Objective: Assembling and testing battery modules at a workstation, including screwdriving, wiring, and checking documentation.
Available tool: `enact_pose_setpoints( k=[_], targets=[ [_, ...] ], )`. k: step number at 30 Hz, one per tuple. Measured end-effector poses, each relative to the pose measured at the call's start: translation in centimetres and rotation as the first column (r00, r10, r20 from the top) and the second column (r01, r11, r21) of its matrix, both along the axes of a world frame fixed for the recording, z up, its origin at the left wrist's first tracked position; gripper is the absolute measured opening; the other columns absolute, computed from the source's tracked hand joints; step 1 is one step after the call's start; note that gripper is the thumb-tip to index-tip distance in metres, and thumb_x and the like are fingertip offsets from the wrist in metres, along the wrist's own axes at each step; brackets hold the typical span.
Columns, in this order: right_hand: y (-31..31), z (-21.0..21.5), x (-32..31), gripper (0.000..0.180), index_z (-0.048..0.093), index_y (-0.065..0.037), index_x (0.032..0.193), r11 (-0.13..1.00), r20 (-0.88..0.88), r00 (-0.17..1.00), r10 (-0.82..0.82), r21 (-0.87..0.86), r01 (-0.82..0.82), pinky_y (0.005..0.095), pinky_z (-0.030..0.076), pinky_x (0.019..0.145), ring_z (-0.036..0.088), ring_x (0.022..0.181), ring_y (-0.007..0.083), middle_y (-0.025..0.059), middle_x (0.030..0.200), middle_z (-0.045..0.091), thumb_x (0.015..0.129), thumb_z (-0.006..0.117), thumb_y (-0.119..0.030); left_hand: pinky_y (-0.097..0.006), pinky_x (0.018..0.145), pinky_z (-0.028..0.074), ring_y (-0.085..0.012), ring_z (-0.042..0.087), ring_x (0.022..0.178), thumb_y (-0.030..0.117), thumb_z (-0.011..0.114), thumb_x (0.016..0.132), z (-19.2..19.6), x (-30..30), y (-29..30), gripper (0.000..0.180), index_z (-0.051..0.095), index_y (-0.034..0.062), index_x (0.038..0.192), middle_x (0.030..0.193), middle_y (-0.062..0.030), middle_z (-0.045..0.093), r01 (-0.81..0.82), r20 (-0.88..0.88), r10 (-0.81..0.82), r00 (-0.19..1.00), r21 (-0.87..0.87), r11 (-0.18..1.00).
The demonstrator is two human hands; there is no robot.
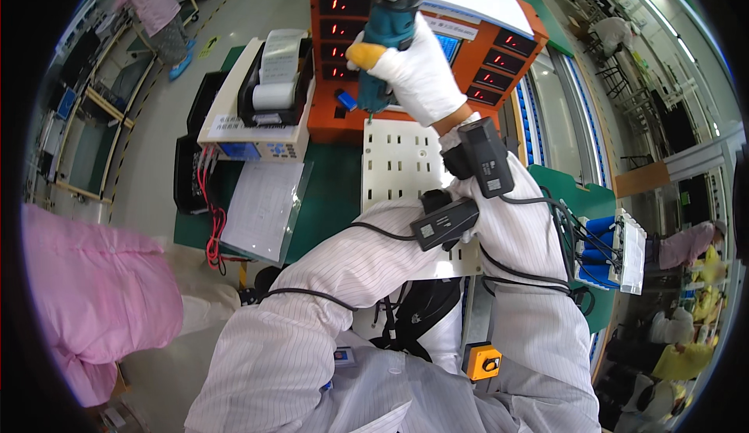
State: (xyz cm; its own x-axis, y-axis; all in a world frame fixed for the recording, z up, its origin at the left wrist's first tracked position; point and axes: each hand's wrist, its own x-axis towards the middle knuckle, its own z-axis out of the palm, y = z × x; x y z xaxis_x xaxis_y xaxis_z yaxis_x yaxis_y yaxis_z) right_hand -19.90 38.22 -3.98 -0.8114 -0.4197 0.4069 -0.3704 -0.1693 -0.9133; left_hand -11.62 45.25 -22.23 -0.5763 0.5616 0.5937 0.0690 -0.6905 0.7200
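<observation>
This is a factory workshop: a roller conveyor [532, 129] runs right of the orange meter cabinet [477, 55]; left of it stand a tester [234, 94] and a smocked worker [152, 0].

The plate [407, 153] lies before the display cabinet [329, 125].

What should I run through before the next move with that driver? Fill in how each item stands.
1. Right hand gripping the teal power driver: ok, fingers wrapped around it.
2. Glove on that hand: ok, white, with a yellow fingertip.
3. Driver's tip touching the white slotted plate: cannot tell; it shows at the plate's far left corner.
4. Left hand's position: cannot tell; hidden behind the right forearm.
5. Red leads off the plate: ok, hanging to its left.
6. Paper sheet away from the plate: ok, a gap shows between.
</observation>
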Motion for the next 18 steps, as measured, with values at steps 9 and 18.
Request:
enact_pose_setpoints(
  k=[9,18],
  targets=[
    [1.8,-0.4,0.6,0.052,0.049,-0.001,0.115,0.994,-0.042,0.995,-0.086,0.069,0.089,0.0302,0.051,0.081,0.057,0.086,0.0146,0.0063,0.095,0.058,0.078,0.079,-0.021,-0.030,0.099,0.037,-0.0172,0.047,0.106,0.053,0.065,0.076,3.1,-3.5,1.8,0.065,0.045,0.0055,0.115,0.109,-0.0039,0.044,0.147,-0.627,-0.041,0.778,0.118,0.982],
    [0.0,-1.5,0.8,0.063,0.047,-0.001,0.116,0.990,0.042,0.993,0.109,0.081,-0.112,0.0309,0.048,0.089,0.056,0.092,0.0160,0.0056,0.097,0.058,0.072,0.086,-0.024,-0.034,0.090,0.039,-0.0189,0.043,0.102,0.054,0.071,0.063,0.7,-2.7,1.6,0.058,0.048,0.0093,0.092,0.102,-0.0052,0.044,0.093,-0.164,-0.069,0.984,0.144,0.985]
  ],
)
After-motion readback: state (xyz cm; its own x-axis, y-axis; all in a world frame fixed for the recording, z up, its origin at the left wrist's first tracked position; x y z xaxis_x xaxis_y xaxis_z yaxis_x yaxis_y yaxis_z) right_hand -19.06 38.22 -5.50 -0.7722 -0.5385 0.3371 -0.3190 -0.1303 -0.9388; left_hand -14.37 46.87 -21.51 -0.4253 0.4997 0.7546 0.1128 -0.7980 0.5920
